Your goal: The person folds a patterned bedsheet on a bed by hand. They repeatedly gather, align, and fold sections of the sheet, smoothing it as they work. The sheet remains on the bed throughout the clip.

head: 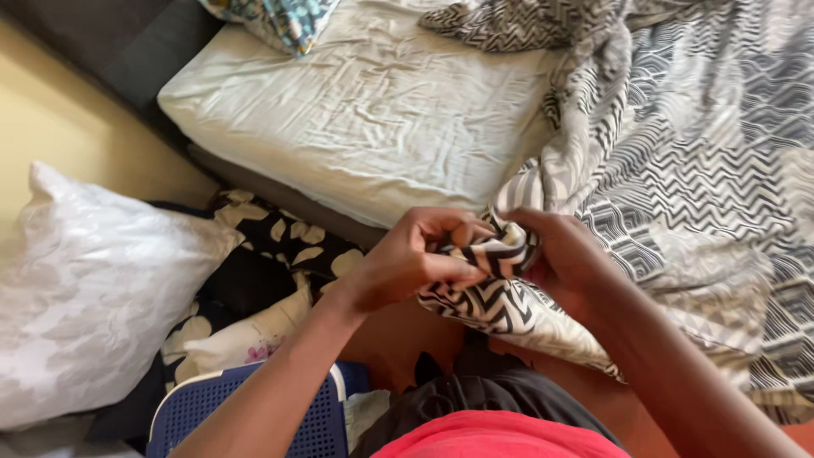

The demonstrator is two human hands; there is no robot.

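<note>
My left hand (415, 259) and my right hand (566, 259) both pinch a bunched corner of a black-and-white zigzag bed cover (687, 161). The corner sits between the two hands, close to my body, with the fingers closed on its folds. From there the cover runs up and to the right, spread in loose creases over the bed. A mattress in a wrinkled white sheet (373, 110) lies bare to the left of the cover.
A white pillow (80, 297) rests at the left by a yellow wall. Dark floral cloth (271, 254) is heaped beside the bed, above a blue perforated basket (246, 420). A patterned blue pillow (280, 19) lies at the bed's top edge.
</note>
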